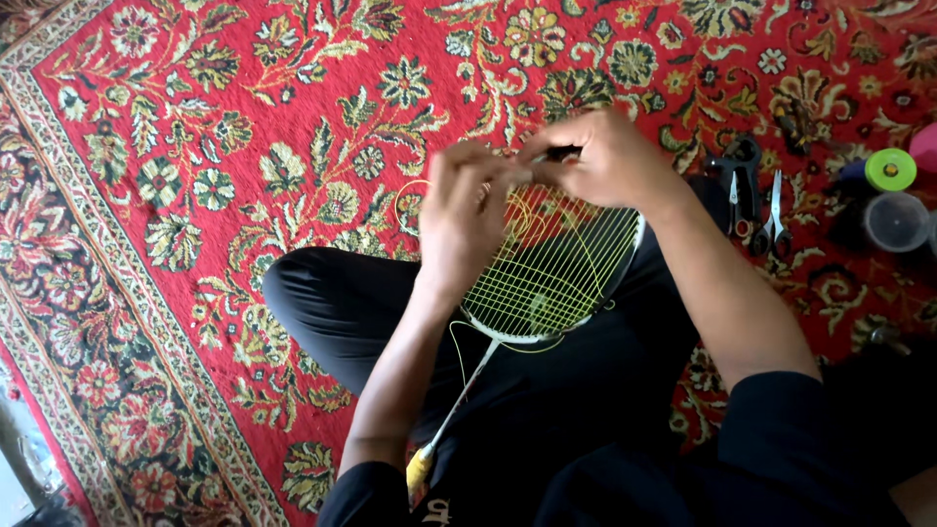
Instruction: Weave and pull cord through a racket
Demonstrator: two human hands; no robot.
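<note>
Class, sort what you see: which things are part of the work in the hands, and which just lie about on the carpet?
In hand:
racket
yellow string
dark tool in right hand
left hand

Lying about:
scissors
black pliers
green-topped reel
clear tub

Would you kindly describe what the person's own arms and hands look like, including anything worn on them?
Both hands, the left hand and the right hand, are bare, with no gloves. The forearms are uncovered; dark black sleeves begin only at about the elbows, where they look pushed up. No watch or bracelet shows on either wrist. Whether a ring is worn cannot be told, as the fingers are blurred.
</note>
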